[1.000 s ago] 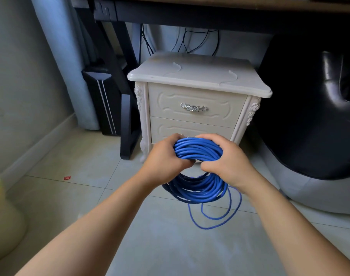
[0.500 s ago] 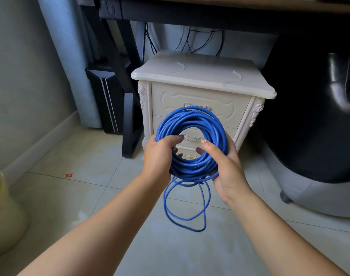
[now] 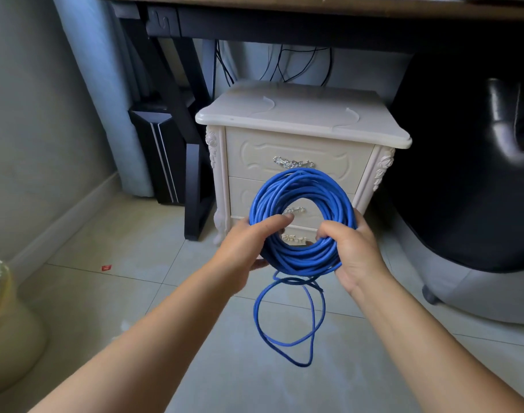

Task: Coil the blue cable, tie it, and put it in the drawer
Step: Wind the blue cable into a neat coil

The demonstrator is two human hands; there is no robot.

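Observation:
The blue cable (image 3: 299, 186) is wound into a round coil that I hold upright in front of me. My left hand (image 3: 246, 248) grips its lower left side, thumb across the strands. My right hand (image 3: 351, 251) grips the lower right side. A loose loop of the cable hangs below the coil toward the floor. Behind the coil stands a cream nightstand (image 3: 302, 120) with two drawers. The upper drawer (image 3: 296, 150) is shut, with a silver handle. The lower drawer (image 3: 243, 195) is partly hidden by the coil and also looks shut.
A dark desk (image 3: 284, 22) spans above the nightstand, its black leg (image 3: 192, 186) and a black computer tower (image 3: 159, 150) to the left. A dark chair (image 3: 475, 174) stands at right. A pale bag (image 3: 4, 323) sits at the left edge on the tiled floor.
The coil went from hanging folded under both hands to standing upright as an open ring. My hands have shifted to its lower sides, and the view has moved closer to the nightstand.

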